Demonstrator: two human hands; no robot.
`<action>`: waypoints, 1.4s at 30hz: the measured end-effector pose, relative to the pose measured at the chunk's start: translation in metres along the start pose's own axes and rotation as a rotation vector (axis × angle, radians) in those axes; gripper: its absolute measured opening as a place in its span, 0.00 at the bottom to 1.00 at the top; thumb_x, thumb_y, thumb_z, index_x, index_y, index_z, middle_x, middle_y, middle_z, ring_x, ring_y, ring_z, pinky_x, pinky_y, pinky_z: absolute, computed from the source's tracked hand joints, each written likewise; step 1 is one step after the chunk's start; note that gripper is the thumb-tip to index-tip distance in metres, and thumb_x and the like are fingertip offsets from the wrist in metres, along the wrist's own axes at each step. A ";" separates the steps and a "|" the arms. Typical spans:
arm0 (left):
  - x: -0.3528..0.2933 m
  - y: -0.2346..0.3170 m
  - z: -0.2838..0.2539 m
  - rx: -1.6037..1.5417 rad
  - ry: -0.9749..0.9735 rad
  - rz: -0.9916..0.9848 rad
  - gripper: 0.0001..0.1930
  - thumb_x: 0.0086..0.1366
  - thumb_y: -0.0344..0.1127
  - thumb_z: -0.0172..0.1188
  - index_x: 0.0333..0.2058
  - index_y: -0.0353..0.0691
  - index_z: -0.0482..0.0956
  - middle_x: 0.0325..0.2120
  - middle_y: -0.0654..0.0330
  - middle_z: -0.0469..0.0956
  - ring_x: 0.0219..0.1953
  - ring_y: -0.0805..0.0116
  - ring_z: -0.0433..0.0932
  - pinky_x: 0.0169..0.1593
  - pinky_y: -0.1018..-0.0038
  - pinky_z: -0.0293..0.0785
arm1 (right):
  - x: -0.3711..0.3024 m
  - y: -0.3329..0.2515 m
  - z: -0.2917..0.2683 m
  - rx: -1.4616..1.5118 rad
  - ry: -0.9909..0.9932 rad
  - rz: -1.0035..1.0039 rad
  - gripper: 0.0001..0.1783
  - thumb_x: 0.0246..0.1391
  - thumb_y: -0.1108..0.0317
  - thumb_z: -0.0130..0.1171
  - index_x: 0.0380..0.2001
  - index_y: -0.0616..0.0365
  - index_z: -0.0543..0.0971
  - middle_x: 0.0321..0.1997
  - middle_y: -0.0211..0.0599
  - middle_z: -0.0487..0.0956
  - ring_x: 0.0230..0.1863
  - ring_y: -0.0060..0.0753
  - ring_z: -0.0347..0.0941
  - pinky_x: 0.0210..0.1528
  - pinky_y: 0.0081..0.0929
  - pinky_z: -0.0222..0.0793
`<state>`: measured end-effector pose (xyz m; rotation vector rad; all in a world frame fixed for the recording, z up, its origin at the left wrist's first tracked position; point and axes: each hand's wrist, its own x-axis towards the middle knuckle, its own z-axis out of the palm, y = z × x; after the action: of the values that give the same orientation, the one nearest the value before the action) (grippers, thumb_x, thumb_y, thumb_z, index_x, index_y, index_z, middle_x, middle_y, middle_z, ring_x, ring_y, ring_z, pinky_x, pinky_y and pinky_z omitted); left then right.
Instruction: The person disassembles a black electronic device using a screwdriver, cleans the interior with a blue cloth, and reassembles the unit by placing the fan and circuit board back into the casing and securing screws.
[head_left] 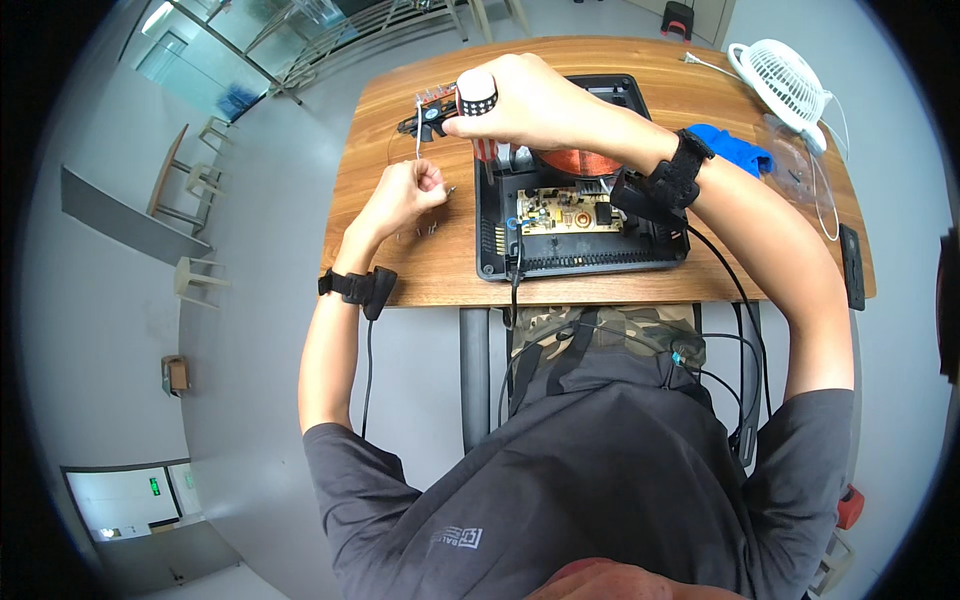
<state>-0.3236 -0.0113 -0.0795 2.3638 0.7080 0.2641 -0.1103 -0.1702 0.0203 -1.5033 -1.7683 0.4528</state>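
Observation:
My right hand (522, 98) is closed around what looks like a screwdriver (485, 150), with a red striped part showing below the fingers. A pale rounded end and a dotted black band show at the hand's left side. Beneath it lies an opened black induction cooker housing (500, 262) with a copper coil (580, 163) and a circuit board (565, 212). To its left, my left hand (403, 195) pinches over the table, its fingertips together beside small metal screws (428, 229). Whatever it holds is too small to make out.
Black and red hand tools (432, 112) lie beyond my left hand on the wooden table (375, 150). At the right are a white fan (785, 85), a blue cloth (730, 148) and a clear plastic bag (795, 175). A black cable (735, 270) crosses the table's front edge.

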 end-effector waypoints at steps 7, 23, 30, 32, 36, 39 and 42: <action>-0.001 0.015 0.025 -0.080 -0.137 0.149 0.05 0.59 0.27 0.63 0.32 0.35 0.77 0.27 0.72 0.74 0.30 0.84 0.71 0.39 0.82 0.72 | -0.002 -0.003 0.011 -0.007 0.093 -0.065 0.19 0.56 0.50 0.69 0.30 0.58 0.84 0.22 0.35 0.82 0.23 0.26 0.77 0.31 0.29 0.73; 0.000 0.007 0.036 -0.193 -0.126 0.163 0.05 0.60 0.28 0.63 0.33 0.35 0.77 0.28 0.70 0.75 0.31 0.83 0.73 0.39 0.82 0.74 | -0.004 -0.001 0.013 -0.051 0.108 -0.129 0.20 0.56 0.50 0.68 0.27 0.59 0.83 0.22 0.35 0.83 0.25 0.29 0.80 0.33 0.29 0.73; 0.002 -0.002 0.038 -0.226 -0.141 0.168 0.05 0.60 0.27 0.61 0.35 0.35 0.76 0.29 0.70 0.76 0.32 0.84 0.74 0.40 0.82 0.74 | -0.006 0.000 0.010 -0.032 0.101 -0.090 0.21 0.55 0.49 0.69 0.30 0.60 0.84 0.22 0.37 0.83 0.25 0.29 0.79 0.33 0.30 0.74; 0.002 -0.001 0.039 -0.243 -0.138 0.164 0.05 0.60 0.27 0.61 0.35 0.36 0.76 0.29 0.69 0.76 0.32 0.84 0.74 0.40 0.82 0.74 | -0.007 0.000 0.010 -0.050 0.111 -0.107 0.21 0.55 0.50 0.69 0.31 0.60 0.84 0.22 0.37 0.83 0.25 0.29 0.79 0.33 0.30 0.74; 0.004 -0.003 0.043 -0.328 -0.138 0.169 0.05 0.61 0.27 0.61 0.35 0.37 0.75 0.29 0.69 0.76 0.31 0.83 0.74 0.39 0.82 0.74 | -0.007 0.001 0.010 0.018 0.110 -0.067 0.19 0.56 0.52 0.69 0.32 0.60 0.84 0.23 0.36 0.83 0.24 0.26 0.79 0.32 0.27 0.75; 0.000 0.000 0.043 -0.486 -0.173 0.115 0.05 0.63 0.29 0.62 0.35 0.38 0.74 0.30 0.68 0.76 0.31 0.82 0.75 0.38 0.82 0.74 | -0.005 0.003 0.011 0.019 0.131 -0.057 0.19 0.55 0.51 0.69 0.32 0.59 0.83 0.24 0.37 0.84 0.25 0.28 0.80 0.32 0.28 0.76; 0.000 -0.005 0.044 -0.601 -0.192 0.103 0.11 0.64 0.38 0.67 0.35 0.38 0.77 0.30 0.66 0.77 0.32 0.78 0.76 0.38 0.78 0.75 | -0.007 0.001 0.007 0.043 0.147 -0.005 0.21 0.53 0.48 0.69 0.33 0.57 0.84 0.25 0.41 0.84 0.30 0.35 0.83 0.36 0.32 0.77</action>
<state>-0.3101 -0.0319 -0.1164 1.8189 0.3494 0.2482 -0.1146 -0.1751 0.0122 -1.4636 -1.6385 0.3661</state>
